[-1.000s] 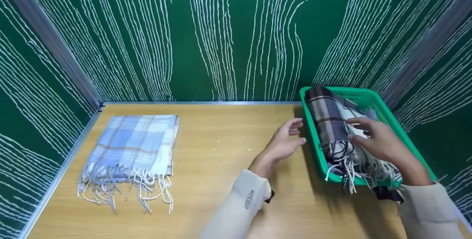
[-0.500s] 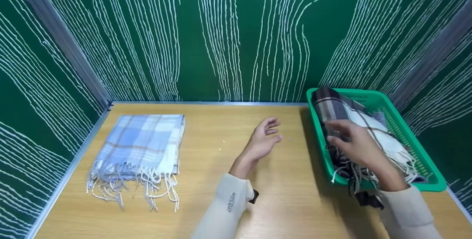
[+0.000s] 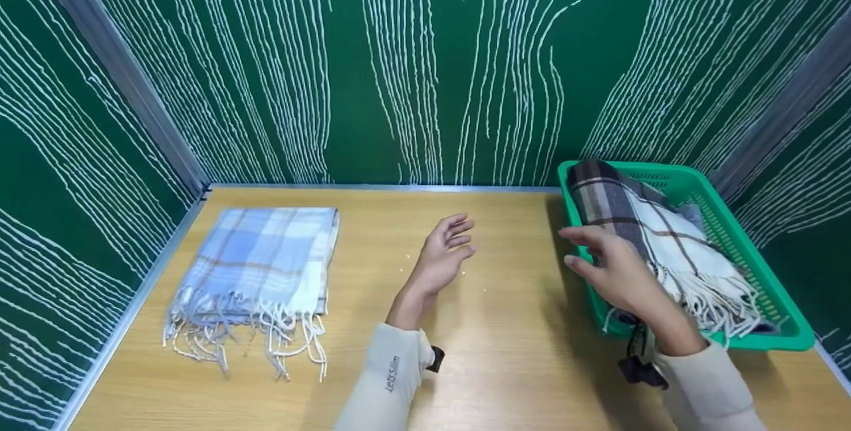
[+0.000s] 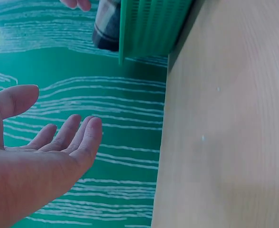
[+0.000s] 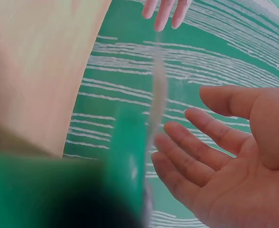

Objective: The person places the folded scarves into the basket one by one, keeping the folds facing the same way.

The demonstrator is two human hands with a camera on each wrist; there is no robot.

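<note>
My left hand (image 3: 442, 255) hovers over the middle of the table with its fingers loosely bent and nothing in them. In the left wrist view the palm of that hand (image 4: 49, 147) is bare. Over the left rim of the green basket (image 3: 791, 341) is my right hand (image 3: 615, 271), fingers relaxed, holding nothing; the right wrist view shows the same hand (image 5: 225, 156) with an empty palm. Inside the basket lies a fringed plaid scarf (image 3: 685, 238), dark brown, grey and white, partly hidden behind the right hand. A folded light-blue and white plaid scarf (image 3: 266, 251) lies flat at the table's left.
The wooden table (image 3: 505, 364) carries a few tiny white specks near the left hand. Green walls (image 3: 372, 72) with white wavy lines enclose the back and sides. The basket stands at the back right, close to the right wall.
Both hands have moved left, the left one away from the basket and the right one from over the scarf to the basket's left rim. The brown and white scarf stays in the basket.
</note>
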